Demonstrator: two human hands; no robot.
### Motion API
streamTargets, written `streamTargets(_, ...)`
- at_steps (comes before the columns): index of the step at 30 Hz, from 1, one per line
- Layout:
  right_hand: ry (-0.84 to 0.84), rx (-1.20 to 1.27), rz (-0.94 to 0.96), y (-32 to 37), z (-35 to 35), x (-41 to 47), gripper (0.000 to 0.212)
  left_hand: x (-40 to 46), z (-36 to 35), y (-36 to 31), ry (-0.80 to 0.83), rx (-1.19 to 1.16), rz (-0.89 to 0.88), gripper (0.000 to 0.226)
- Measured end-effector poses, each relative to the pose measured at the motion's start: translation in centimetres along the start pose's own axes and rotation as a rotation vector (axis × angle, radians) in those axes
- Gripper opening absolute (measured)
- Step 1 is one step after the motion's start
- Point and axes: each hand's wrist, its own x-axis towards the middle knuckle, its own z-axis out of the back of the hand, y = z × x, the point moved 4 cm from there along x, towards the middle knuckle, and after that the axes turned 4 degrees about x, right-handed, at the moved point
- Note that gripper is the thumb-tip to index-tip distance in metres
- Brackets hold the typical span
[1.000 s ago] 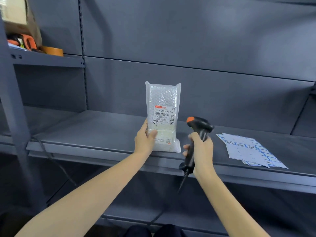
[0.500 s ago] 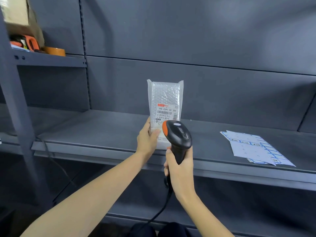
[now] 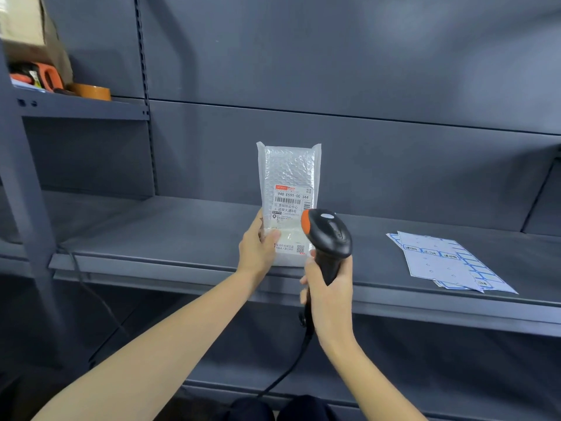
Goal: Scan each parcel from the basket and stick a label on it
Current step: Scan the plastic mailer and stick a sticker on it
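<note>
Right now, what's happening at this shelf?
A person is scanning a parcel. The left hand holds a bubble-wrap parcel upright on the grey shelf, its printed shipping label facing the camera. The right hand grips a black corded scanner with an orange front, its head raised just in front of the parcel's lower right corner. Sheets of blue-bordered labels lie on the shelf to the right, untouched.

Illumination was dim and even, arriving from above and in front, with a soft bright patch on the back panel (image 3: 455, 71). The arms cast faint shadows onto the shelf (image 3: 182, 232). Wide-angle distortion bowed the edges; the upper-left corner was blurred, while the parcel's label (image 3: 290, 202) remained legible.
</note>
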Motion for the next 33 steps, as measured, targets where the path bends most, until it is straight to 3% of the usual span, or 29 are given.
streamTargets(5, -0.138, -0.183, -0.09, 1.1, 3.4, 5.6, 0.012, 0.4, -0.1, 0.2, 0.001, 0.057, 0.051, 0.048)
streamTargets(10, -0.102, -0.643, -0.163, 0.9, 6.3, 12.0, 0.034, 0.4, -0.1, 0.2, 0.004, 0.063, 0.082, 0.049)
streamTargets(16, -0.014, -1.08, -0.176, -1.9, 8.1, 15.4, 0.034, 0.6, 0.0, 0.0, 0.012, 0.094, 0.103, 0.048)
streamTargets(21, -0.023, -1.176, -0.156, -3.0, 8.9, 15.7, 0.034, 0.8, 0.2, -0.1, 0.033, 0.11, 0.132, 0.05)
streamTargets(24, -0.009, -1.208, -0.152, -3.4, 9.3, 16.2, 0.013, 0.9, 0.2, -0.3, 0.02, 0.12, 0.148, 0.055)
streamTargets(28, 0.011, -1.266, -0.175, -3.8, 9.5, 16.7, 0.036, 1.2, -0.4, -0.3, 0.051, 0.158, 0.212, 0.047)
streamTargets(31, 0.021, -1.299, -0.187, -3.6, 9.6, 17.0, 0.032, 1.5, -1.2, -0.8, 0.105, 0.201, 0.217, 0.042)
streamTargets(33, 0.015, -1.303, -0.234, -3.4, 10.1, 17.2, 0.042, 1.6, -1.7, -0.8, 0.129, 0.252, 0.243, 0.039)
